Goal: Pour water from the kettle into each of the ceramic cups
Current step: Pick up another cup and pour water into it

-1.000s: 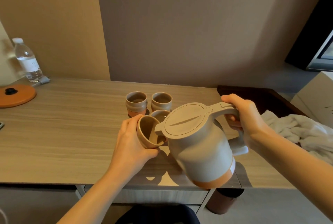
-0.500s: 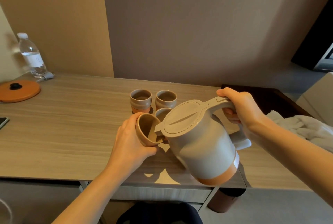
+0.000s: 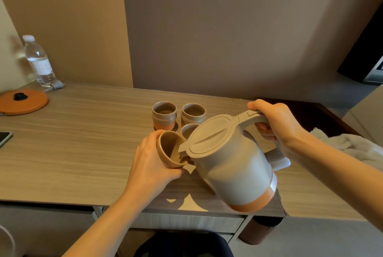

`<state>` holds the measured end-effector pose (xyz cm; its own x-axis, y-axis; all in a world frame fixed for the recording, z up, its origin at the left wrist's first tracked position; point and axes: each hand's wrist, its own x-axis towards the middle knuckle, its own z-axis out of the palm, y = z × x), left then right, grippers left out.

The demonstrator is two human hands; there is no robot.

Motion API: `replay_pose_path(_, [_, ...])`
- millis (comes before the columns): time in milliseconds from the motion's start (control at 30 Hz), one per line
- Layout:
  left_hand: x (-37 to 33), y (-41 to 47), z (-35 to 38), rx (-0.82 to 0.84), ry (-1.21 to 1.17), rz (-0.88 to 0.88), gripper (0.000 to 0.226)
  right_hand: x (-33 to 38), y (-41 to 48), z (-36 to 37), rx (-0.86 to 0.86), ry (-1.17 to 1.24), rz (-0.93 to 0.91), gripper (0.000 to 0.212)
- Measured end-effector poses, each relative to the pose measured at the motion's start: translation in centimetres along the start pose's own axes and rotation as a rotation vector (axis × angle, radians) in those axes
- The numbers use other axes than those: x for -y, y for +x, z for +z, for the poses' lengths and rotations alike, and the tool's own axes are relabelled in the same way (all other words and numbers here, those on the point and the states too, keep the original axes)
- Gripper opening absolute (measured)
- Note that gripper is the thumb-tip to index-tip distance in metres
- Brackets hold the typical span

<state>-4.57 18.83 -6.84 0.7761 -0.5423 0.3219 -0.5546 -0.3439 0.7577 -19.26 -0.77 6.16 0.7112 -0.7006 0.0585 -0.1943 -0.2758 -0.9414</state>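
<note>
My right hand (image 3: pixel 275 121) grips the handle of a grey kettle (image 3: pixel 232 165) with an orange base band, tilted left above the desk. Its spout reaches into a tan ceramic cup (image 3: pixel 169 149) that my left hand (image 3: pixel 151 165) holds tipped toward the kettle; water pools in the cup's bottom. Three more grey-and-orange cups stand upright on the desk behind: one at back left (image 3: pixel 164 115), one at back right (image 3: pixel 193 114), and one (image 3: pixel 188 130) partly hidden by the kettle lid.
The wooden desk (image 3: pixel 72 143) ends just below my hands. An orange kettle base (image 3: pixel 22 101), a water bottle (image 3: pixel 39 62) and a phone edge (image 3: pixel 5 138) lie at the left. White cloth (image 3: pixel 352 147) sits at the right. A brown bin (image 3: pixel 259 232) stands under the desk.
The kettle has tipped slightly further, with its spout still inside the held cup. Both hands have stayed close together; the view has shifted a little.
</note>
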Motion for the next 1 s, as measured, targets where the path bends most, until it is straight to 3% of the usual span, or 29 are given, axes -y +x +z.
replay_pose_path(1000, [0.34,-0.72,0.55,-0.003,-0.064,-0.138,0.092,0.67,0.2,0.81,0.005,-0.106,-0.012,0.046])
